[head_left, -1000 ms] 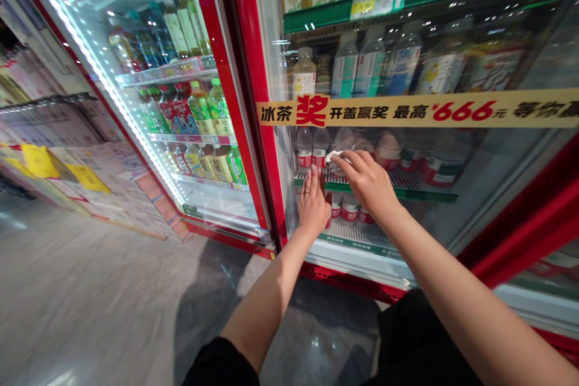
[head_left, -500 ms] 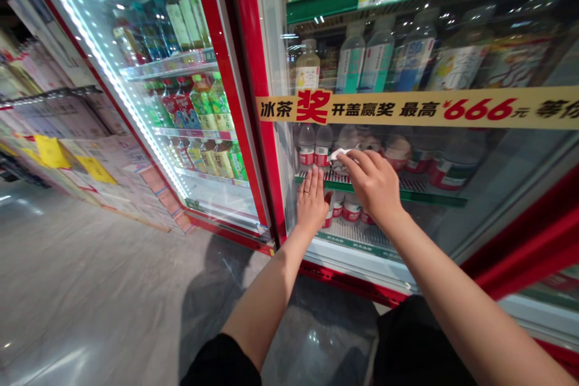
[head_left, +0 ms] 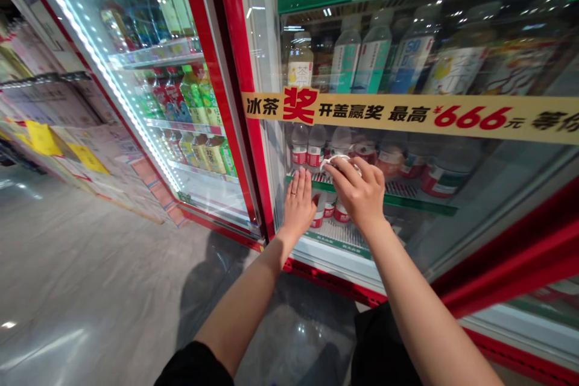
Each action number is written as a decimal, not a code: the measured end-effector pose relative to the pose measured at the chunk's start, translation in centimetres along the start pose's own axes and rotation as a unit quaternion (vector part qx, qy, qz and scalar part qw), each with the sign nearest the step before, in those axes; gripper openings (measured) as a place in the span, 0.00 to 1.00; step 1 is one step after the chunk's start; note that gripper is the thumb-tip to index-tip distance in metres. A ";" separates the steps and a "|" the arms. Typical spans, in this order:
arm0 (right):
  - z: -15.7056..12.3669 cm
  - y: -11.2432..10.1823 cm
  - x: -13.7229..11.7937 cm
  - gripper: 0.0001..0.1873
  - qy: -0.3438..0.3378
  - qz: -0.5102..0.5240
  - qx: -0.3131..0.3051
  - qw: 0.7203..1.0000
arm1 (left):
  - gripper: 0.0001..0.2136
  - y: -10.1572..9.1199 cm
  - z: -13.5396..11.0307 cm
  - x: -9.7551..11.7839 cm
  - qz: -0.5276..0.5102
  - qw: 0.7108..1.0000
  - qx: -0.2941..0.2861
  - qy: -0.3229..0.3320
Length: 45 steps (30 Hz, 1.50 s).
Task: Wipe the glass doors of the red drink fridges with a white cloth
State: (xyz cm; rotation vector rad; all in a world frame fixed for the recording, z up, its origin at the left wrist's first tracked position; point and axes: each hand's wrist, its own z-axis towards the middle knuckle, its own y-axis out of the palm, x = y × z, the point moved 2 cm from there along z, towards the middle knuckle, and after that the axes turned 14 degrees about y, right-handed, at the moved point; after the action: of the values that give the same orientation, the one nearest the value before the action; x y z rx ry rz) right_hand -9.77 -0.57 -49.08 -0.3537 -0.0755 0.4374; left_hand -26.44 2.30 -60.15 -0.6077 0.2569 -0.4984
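A glass cooler door [head_left: 411, 247] with a red frame stands in front of me. My left hand [head_left: 299, 204] lies flat against the lower glass, fingers together and stretched upward, a ring on one finger. Just right of it, my right hand [head_left: 362, 193] presses a crumpled white cloth or tissue [head_left: 329, 161] to the glass with bent fingers. Most of that white piece is hidden beneath the hand. Small bottles with red-and-white labels [head_left: 300, 154] show behind the pane, around both hands. Above them, a yellow printed strip [head_left: 398, 113] runs across the door.
A second lit cooler [head_left: 205, 151] with drink bottles adjoins on the left. Stacked cartons [head_left: 122, 178] with yellow tags stand farther left. Grey shiny floor [head_left: 90, 277] lies below. Another red frame [head_left: 520, 247] slants at the right.
The view has shifted slightly, so the door and both hands appear farther left. My right hand's fingers now spread more over the white piece. My left hand stays on the same part of the glass.
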 end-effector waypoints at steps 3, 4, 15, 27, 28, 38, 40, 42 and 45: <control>0.0 0.0 -0.6 0.28 0.040 0.008 0.030 0.999 | 0.41 -0.3 0.1 0.2 0.005 1.000 -0.001 -0.001; -0.1 0.1 -0.8 0.29 0.041 0.012 0.030 0.999 | 0.41 -0.5 0.1 0.4 0.008 1.000 -0.002 -0.002; -1.7 0.2 0.4 0.25 0.054 0.064 0.056 0.995 | 0.42 -2.9 1.0 1.6 0.039 0.999 -0.001 0.031; -1.5 -0.2 1.0 0.19 0.077 0.057 0.071 0.993 | 0.42 -0.5 2.0 4.4 0.012 0.999 0.033 -0.018; -1.4 -0.3 1.0 0.19 0.088 0.057 0.074 0.992 | 0.42 -0.4 2.0 4.4 0.013 0.999 0.032 -0.023; -1.7 -0.4 1.2 0.21 0.082 0.092 0.019 0.992 | 0.40 0.4 2.0 4.3 0.036 0.998 0.037 -0.026; -1.8 -0.8 1.6 0.21 0.099 0.083 0.038 0.991 | 0.40 0.7 1.9 4.2 0.045 0.998 0.050 -0.022; -1.5 -1.1 1.6 0.22 0.129 0.078 0.062 0.987 | 0.40 1.1 1.9 4.0 0.044 0.997 0.059 -0.017; -0.7 -1.2 1.1 0.24 0.151 0.090 0.063 0.982 | 0.41 1.9 1.6 3.6 0.024 0.998 0.060 -0.015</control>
State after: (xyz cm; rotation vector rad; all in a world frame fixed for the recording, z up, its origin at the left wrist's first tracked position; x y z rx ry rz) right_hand -8.21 -1.34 -49.37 -0.2997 0.2812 0.5589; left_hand -22.09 2.57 -60.30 -0.4912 0.2107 -0.4549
